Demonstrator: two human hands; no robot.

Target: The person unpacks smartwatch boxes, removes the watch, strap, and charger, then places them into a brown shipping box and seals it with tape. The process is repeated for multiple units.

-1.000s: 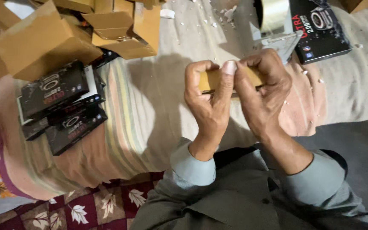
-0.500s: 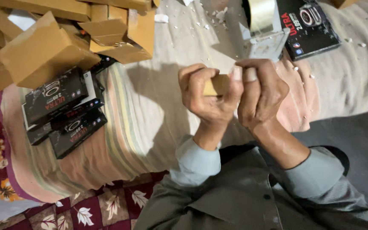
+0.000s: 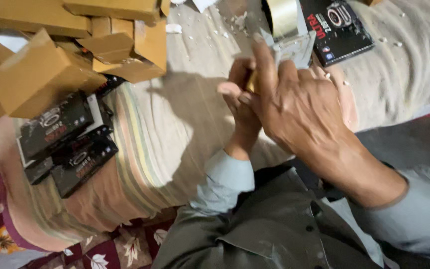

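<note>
From the head view, looking down, the two hands met near the middle of the frame above a pale, striped cloth [image 3: 175, 124] spread over the surface. The right hand [image 3: 299, 109] lay over the top, back facing the camera, its forefinger pointing up toward the tape dispenser [image 3: 287, 30]. The left hand [image 3: 240, 99] came up beneath it, fingers curled inward. Between them only a sliver of a small tan cardboard piece [image 3: 250, 82] showed, pinched by both hands and otherwise covered by the right one; how tightly each hand closed on it could be judged only from that sliver. Just beyond the hands stood the tape dispenser with its roll of shiny tape, and to its right lay a flat black printed box [image 3: 339, 30]. White scraps [image 3: 235, 22] dotted the cloth near there. On the left, well apart from the hands, a heap of brown cardboard boxes [image 3: 41, 74] sat above a stack of black printed boxes [image 3: 65, 144]. Pale blue sleeves [image 3: 225, 184] covered both forearms.
</note>
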